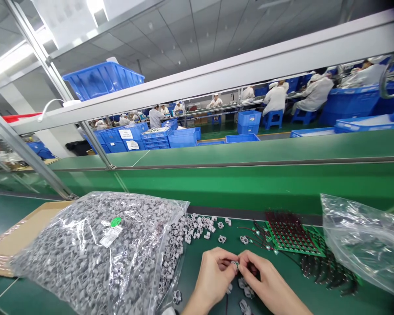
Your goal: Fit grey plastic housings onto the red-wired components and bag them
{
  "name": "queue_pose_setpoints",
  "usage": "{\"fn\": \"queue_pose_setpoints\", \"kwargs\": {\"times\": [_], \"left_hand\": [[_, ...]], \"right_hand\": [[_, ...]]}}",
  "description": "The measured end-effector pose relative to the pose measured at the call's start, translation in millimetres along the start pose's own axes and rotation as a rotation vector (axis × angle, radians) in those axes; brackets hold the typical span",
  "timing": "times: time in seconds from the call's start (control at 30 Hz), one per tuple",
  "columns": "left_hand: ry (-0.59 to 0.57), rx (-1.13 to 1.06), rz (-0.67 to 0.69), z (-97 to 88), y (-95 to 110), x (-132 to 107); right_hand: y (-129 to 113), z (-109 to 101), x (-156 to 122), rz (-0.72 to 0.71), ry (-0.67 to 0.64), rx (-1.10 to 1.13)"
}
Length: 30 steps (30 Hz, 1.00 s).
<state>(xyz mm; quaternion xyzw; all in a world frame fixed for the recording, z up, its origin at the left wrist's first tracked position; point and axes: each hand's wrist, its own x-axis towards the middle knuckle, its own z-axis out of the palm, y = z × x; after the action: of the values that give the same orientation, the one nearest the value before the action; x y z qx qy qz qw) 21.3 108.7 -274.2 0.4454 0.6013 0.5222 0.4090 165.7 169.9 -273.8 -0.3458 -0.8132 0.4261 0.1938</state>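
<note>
The left hand (213,275) and right hand (265,280) are curling closed close together, their fingertips (239,258) both pinching a small grey plastic fitting (235,264) above a green workbench (190,258). Loose fittings (200,229) are lying just beyond the hands, spilling beside a clear plastic bag (95,258) packed with more of them. To the right, a second clear bag (361,240) is lying near dark wired parts (325,273) and a green board (292,236) studded with red. Blue crates (184,138) are standing beyond the green conveyor (249,183).
</note>
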Motion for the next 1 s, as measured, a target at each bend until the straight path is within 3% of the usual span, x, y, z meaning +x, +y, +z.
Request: {"fn": "queue_pose_setpoints", "kwargs": {"times": [0.13,0.27,0.4,0.57,0.77,0.9,1.0], "left_hand": [[0.02,0.119,0.062,2.3,3.7,-5.7],[-0.011,0.166,-0.001,1.2,4.3,-6.0],[-0.031,0.221,-0.078,-4.3,8.7,1.5],[0.131,0.5,0.153,-12.8,7.3,20.3],[0.03,0.787,0.211,-13.5,-1.7,30.1],[0.06,0.728,0.212,-13.5,-0.9,26.5],[0.101,0.434,0.146,-12.0,1.9,24.7]], "right_hand": [[-1.2,2.6,-5.4,-0.076,0.055,-0.131],[12.8,-13.9,-0.7,-0.195,0.049,-0.373],[45.3,-34.1,19.1,-0.256,0.357,-0.724],[64.5,-34.8,35.3,-0.261,0.418,-0.84],[62.4,-34.7,32.0,-0.305,0.391,-0.839],[68.6,-41.8,31.3,-0.305,0.344,-0.777],[69.5,-43.3,34.5,-0.291,0.316,-0.75]]}}
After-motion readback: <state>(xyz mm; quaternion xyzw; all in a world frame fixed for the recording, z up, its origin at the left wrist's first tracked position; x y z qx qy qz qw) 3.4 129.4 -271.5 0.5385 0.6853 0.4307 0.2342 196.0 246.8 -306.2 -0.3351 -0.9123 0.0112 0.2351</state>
